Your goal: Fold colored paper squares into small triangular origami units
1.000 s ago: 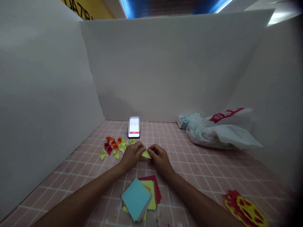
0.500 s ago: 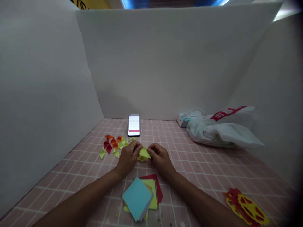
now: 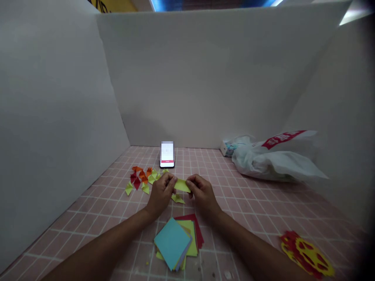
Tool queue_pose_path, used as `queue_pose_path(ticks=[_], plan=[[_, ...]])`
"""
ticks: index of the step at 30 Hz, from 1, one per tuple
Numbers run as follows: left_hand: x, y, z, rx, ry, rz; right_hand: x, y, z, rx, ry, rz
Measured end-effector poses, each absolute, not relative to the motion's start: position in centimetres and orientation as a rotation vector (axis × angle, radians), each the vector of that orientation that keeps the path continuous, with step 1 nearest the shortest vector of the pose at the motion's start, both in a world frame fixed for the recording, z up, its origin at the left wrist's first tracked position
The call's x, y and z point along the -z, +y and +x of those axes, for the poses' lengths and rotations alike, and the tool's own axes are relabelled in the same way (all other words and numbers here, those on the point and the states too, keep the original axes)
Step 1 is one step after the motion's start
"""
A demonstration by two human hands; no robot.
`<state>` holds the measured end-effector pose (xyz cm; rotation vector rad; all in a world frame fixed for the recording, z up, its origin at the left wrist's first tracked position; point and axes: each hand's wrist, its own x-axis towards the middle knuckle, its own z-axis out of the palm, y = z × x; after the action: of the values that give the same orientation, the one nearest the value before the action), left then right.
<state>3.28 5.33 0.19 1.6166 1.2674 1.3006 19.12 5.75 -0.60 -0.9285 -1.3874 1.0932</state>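
Observation:
Between my two hands a yellow sheet of folded paper (image 3: 182, 185) is stretched above the table. My left hand (image 3: 162, 192) pinches its left end between thumb and fingers, and my right hand (image 3: 202, 195) pinches the right end. Just below the paper, a small yellow folded paper piece (image 3: 177, 198) lies on the tiled surface. Nearer to me sits a fanned stack of square coloured paper (image 3: 172, 242), light blue on top with yellow and red beneath. Left of my left hand are several small yellow, orange (image 3: 143, 176) and red folded pieces (image 3: 135, 181).
A phone (image 3: 167, 155) stands upright at the back with its screen lit. At the back right a white plastic bag (image 3: 272, 162) lies beside a small box (image 3: 225, 149). Red and yellow paper cutouts (image 3: 307, 253) lie at the front right. White panels (image 3: 205, 78) enclose the table.
My hands have raised the yellow paper slightly and it now looks flatter, like a strip. The small folded piece under it shows more fully. The view has shifted a little.

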Motion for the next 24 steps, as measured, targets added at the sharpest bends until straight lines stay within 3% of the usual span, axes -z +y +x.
queue_pose_path(ticks=[11,24], plan=[[-1.6,4.7,3.9,-1.295,1.162,1.635,-1.2,6.2,19.4,-1.004,-1.415,-0.886],[-1.7,6.0,3.9,-1.264,1.153,1.414,-2.4,7.5,18.8,-1.114,-1.333,-0.955]])
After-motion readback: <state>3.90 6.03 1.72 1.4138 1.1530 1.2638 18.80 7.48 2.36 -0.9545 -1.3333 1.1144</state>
